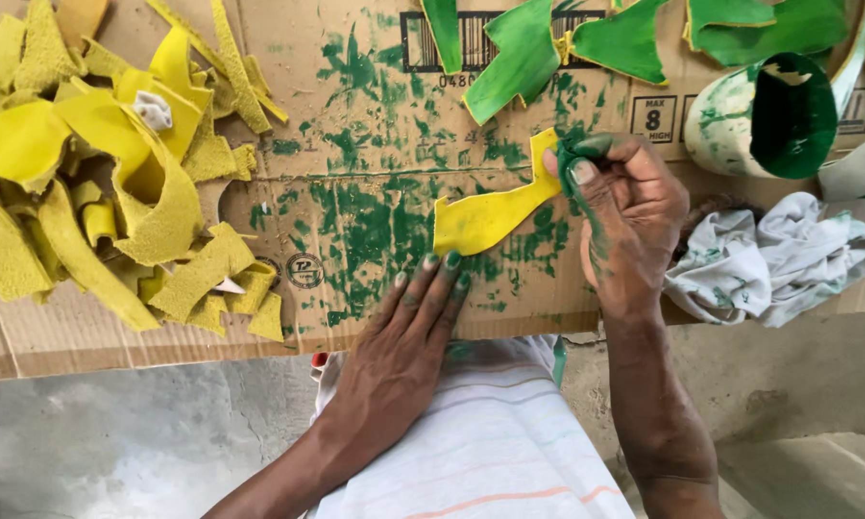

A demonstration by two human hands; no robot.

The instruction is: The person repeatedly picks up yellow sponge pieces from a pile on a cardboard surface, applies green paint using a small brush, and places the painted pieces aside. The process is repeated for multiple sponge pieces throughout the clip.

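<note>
Dyeing step, by the look of it: one yellow leather piece [490, 216] lies flat on the green-stained cardboard sheet [355, 173], about in the middle of it, and it's getting coloured at its upper right end.

Left hand [403, 336] is flat and open, fingers spread, with just the fingertips [449, 261] pressing down the lower left edge of the piece so it doesn't slide. Right hand [615, 207] is pinched shut on a small green-soaked wad [569, 154], thumb and fingers clamped around it, and the wad is touching the top corner of the piece. Only that corner shows any green, the rest is plain yellow, so I'd say this one has barely been started.

Around it: a big heap of yellow scraps [96, 173] on the left side of the cardboard, green-coloured pieces [624, 38] laid out along the top right, a cut-open container with green dye [788, 115] just beyond the right hand, and a stained white rag [778, 255] beside the wrist.

My guess is the next move calls for dragging the wad down the length of the piece toward the left fingertips, which have to lift or shift out of the way so the part under them gets covered too. The wad probably wants another dip in the container before long.
</note>
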